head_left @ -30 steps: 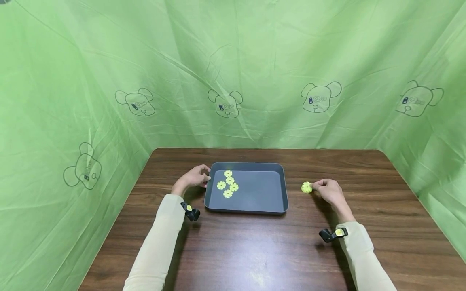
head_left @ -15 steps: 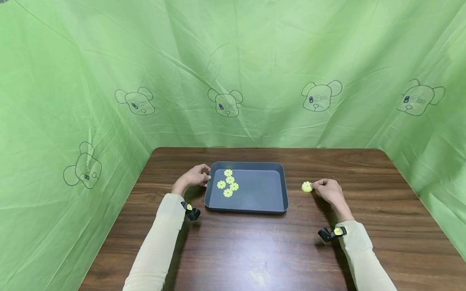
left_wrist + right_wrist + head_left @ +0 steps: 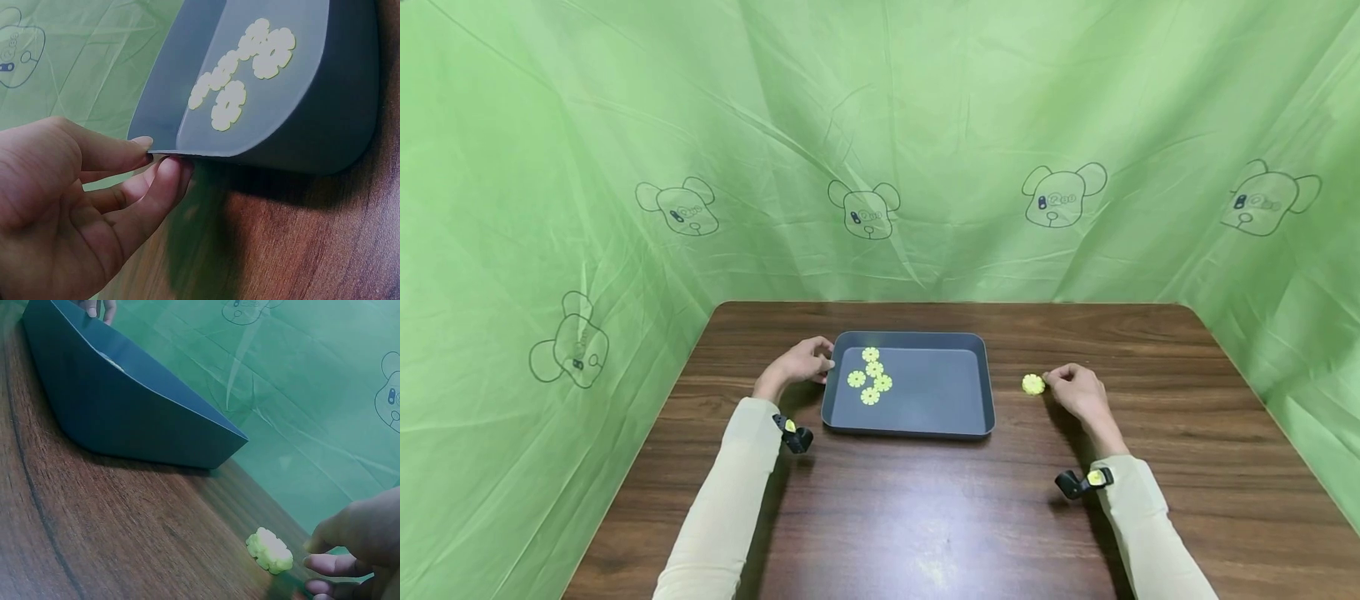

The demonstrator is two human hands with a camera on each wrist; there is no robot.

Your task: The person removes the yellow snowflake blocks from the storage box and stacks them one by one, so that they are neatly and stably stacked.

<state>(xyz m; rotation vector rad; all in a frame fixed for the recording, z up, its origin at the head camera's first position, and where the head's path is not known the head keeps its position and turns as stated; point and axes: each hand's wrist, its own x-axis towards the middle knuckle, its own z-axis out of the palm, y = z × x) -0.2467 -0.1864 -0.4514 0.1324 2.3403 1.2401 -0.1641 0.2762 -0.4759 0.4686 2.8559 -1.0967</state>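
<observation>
My left hand (image 3: 797, 365) pinches the left rim of a dark grey rectangular tray (image 3: 940, 392). In the left wrist view the thumb (image 3: 134, 149) lies on the inner side of the rim, with fingers under its outer side. Several pale yellow flower-shaped pieces (image 3: 229, 105) lie flat in the left part of the tray. Right of the tray, a small stack of flower-shaped pieces (image 3: 270, 550) sits on the table. My right hand (image 3: 1078, 392) is just right of that stack, holding nothing. The right wrist view shows its thumb and fingers slightly bent, a small gap from the stack.
The brown wood-grain table (image 3: 880, 508) has its far edge against a green curtain (image 3: 955, 125) with bear-head drawings. The tray's raised walls stand between the table and the pieces inside. A black strap device (image 3: 1082, 483) is on the right wrist.
The right fingertips, at the edge of the flower stack earlier, have drawn slightly up and away from it. The left hand, tray and pieces stay in place; the head view shifts slightly.
</observation>
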